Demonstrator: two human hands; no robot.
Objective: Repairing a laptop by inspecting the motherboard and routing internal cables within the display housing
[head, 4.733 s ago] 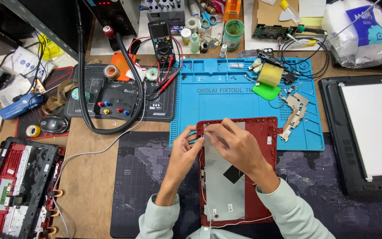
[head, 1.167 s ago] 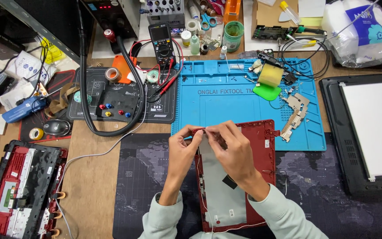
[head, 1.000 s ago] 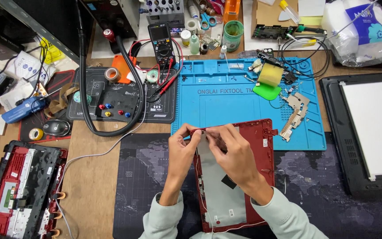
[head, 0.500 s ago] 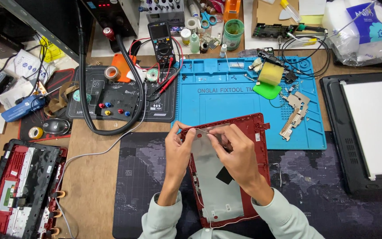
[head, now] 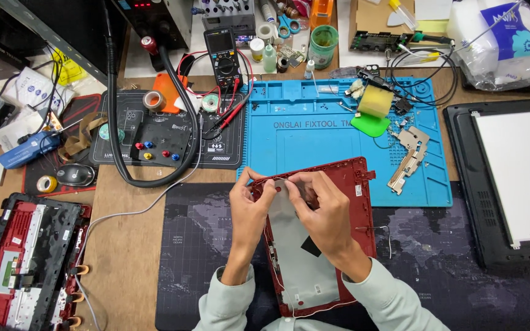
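1. Red plastic fills the middle of the head view: a laptop lid shell [head: 320, 239] lies inside-up, tilted, its top edge on the blue work mat [head: 338, 138] and the rest on the dark desk mat [head: 203, 245].
2. Left hand [head: 248, 205] steadies the shell's upper left corner, fingers curled together against the rim.
3. Right hand [head: 323, 205] sits just beside it, thumb and forefinger pinched on something small and pale at the top edge of the grey inner panel [head: 295, 245] — possibly a strip or tab, too small to be sure.
4. Doing this well, I'd judge: keep the left hand pressing the corner flat, work the pinch low and slowly along the edge, and avoid twisting the thin shell.
5. Watch the loose wire [head: 380, 232] at the shell's right side; the metal hinge bracket [head: 407, 156] lies well apart.
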